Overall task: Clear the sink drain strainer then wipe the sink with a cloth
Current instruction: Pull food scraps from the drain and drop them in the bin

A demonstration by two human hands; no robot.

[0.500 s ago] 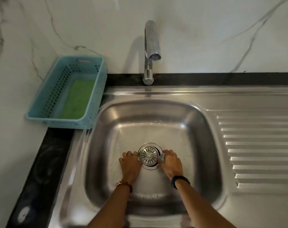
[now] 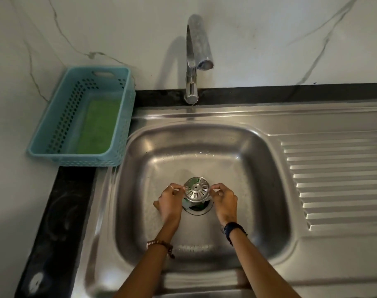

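Note:
A round steel drain strainer [image 2: 196,188] with slots is lifted a little above the drain hole [image 2: 198,209] in the middle of the steel sink [image 2: 258,168]. My left hand [image 2: 170,202] pinches its left rim and my right hand [image 2: 224,202] pinches its right rim. The strainer tilts slightly toward me. Something green and dark shows in the drain opening under it. A green cloth [image 2: 98,125] lies flat inside a blue plastic basket [image 2: 60,123] on the counter to the left of the sink.
A chrome tap [image 2: 196,59] stands behind the basin, its spout over the back of the basin. The ribbed draining board [image 2: 338,181] stretches to the right. A black counter strip [image 2: 60,222] runs along the left, and a marble wall rises behind.
The strainer sat flat in the drain with my hands beside it; now both hands hold its rim and it has come up out of the drain.

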